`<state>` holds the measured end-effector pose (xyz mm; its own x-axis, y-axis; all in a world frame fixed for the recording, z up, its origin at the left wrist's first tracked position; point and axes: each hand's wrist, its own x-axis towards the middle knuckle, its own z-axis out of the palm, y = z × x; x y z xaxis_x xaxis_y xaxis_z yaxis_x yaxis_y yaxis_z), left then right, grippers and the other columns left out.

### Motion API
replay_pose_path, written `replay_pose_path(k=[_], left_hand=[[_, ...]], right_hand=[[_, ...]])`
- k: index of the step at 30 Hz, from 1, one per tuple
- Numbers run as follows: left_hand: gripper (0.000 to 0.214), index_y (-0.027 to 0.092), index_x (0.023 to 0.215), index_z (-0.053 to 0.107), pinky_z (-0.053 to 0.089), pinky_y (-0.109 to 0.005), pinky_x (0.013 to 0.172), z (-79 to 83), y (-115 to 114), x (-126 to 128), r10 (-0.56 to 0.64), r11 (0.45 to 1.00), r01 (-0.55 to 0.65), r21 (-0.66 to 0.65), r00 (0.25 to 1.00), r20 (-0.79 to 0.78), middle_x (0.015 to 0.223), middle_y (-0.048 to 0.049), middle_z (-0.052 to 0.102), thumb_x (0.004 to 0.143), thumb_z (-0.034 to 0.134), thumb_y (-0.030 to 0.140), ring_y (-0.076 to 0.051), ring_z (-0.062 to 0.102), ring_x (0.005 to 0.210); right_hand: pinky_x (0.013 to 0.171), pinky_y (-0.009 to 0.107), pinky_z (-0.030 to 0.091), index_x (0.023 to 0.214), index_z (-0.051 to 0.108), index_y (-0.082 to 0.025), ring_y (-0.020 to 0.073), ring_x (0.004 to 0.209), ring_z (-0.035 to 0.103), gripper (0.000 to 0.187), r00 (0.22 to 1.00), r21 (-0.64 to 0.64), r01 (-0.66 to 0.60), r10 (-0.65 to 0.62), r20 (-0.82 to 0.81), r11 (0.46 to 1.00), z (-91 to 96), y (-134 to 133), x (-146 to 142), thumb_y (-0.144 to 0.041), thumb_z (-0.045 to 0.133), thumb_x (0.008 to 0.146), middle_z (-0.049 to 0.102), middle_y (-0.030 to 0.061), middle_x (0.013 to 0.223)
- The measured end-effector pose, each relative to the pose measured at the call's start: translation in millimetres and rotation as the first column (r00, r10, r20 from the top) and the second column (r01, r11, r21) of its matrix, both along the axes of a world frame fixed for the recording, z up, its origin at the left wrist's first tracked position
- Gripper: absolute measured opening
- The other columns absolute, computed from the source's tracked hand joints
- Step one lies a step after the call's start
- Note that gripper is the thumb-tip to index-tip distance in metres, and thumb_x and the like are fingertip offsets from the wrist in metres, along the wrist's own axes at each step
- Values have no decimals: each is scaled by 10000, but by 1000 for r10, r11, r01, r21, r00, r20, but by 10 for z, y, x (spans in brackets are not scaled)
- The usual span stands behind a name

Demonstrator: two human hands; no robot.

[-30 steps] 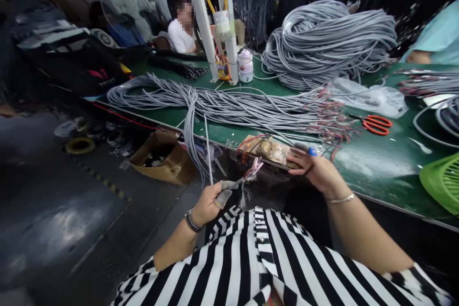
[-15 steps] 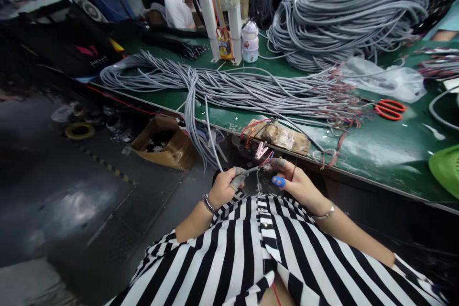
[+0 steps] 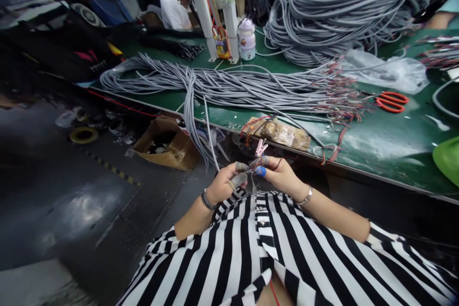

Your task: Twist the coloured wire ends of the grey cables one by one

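Note:
My left hand (image 3: 229,180), with grey covers on its fingertips, is closed on a grey cable (image 3: 211,141) close to its stripped end. Beside it, my right hand (image 3: 278,174) pinches the thin wires at that end, a blue cover on the thumb and a grey one on the index finger. The two hands nearly touch, and the fingers hide most of the wires. Just beyond them is a pink clip (image 3: 261,147) at the front of a taped block (image 3: 285,134) on the bench edge. A long bundle of grey cables (image 3: 229,86) lies behind.
Red-handled scissors (image 3: 392,102) and a plastic bag (image 3: 387,74) lie on the green bench (image 3: 380,143). A large cable coil (image 3: 347,9) and a lilac bottle (image 3: 247,40) are at the back. A cardboard box (image 3: 165,146) stands below at left. A person in white (image 3: 175,7) sits beyond.
My right hand has moved left to my left hand, and its thumb and index finger have closed on the wires. My left hand has barely moved.

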<state>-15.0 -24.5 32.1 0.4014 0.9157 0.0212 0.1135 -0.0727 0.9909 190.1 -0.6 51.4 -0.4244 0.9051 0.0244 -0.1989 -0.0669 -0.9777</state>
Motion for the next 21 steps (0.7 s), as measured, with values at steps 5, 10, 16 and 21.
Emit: replay_pose_path(k=[5, 10, 16, 21], left_hand=[[349, 127, 865, 664, 409, -171, 472, -79, 45, 15, -11, 989, 40, -140, 980, 198, 629, -10, 612, 781, 709, 464, -65, 494, 481], [293, 130, 823, 727, 521, -260, 660, -24, 100, 15, -215, 976, 214, 32, 975, 57, 736, -78, 689, 780, 722, 419, -159, 637, 675], [280, 153, 832, 751, 533, -294, 700, 83, 128, -22, -273, 945, 287, 158, 956, -106, 746, -92, 712, 777, 721, 427, -183, 652, 692], [305, 141, 839, 712, 479, -224, 575, -165, 49, -67, 39, 999, -40, 1, 988, 151, 684, -48, 674, 749, 749, 429, -118, 588, 586]], right_hand=[[389, 168, 268, 745, 672, -155, 26, 423, 350, 325, 965, -309, -177, 104, -240, 934, -122, 35, -5, -411, 840, 635, 648, -3, 667], [413, 170, 315, 722, 674, -134, 30, 427, 407, 321, 955, -462, -213, 83, -286, 861, -217, 65, -51, -326, 883, 572, 633, -17, 609], [557, 213, 442, 722, 709, -138, 89, 559, 571, 349, 975, -458, -79, -26, -219, 885, -227, 72, -157, -305, 910, 492, 661, -11, 619], [397, 197, 250, 816, 688, -145, 33, 401, 359, 376, 991, -380, 10, -60, -120, 925, -229, 58, -170, -463, 809, 654, 695, 11, 660]])
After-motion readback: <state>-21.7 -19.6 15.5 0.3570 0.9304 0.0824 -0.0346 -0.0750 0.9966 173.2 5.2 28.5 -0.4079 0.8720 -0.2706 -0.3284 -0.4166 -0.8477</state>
